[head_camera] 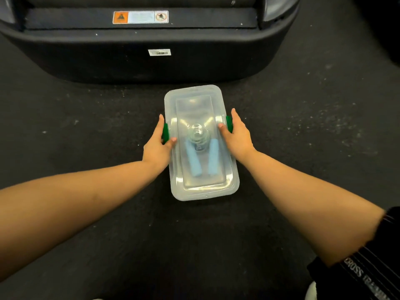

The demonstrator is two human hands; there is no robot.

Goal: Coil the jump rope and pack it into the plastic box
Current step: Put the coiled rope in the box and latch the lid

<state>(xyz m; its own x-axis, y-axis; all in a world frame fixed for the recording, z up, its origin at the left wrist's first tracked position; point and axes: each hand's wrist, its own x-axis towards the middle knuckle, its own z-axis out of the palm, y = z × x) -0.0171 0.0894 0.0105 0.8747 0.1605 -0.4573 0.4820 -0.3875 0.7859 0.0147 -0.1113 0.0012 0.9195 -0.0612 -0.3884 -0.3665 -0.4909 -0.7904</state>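
Note:
A clear plastic box (195, 93) with its lid on lies on the dark floor in front of me. Through the lid I see the jump rope (198, 135) coiled in the middle, its two light blue handles (214, 158) pointing toward me. My left hand (159, 144) grips the green latch (165, 133) on the box's left side, thumb on the lid. My right hand (237, 135) grips the green latch (229, 123) on the right side, thumb also on the lid.
A large black machine base (151, 61) with a warning label (140, 17) and a barcode sticker stands just beyond the box. Speckled black rubber floor (86, 126) surrounds the box. A dark printed garment (368, 271) shows at the lower right.

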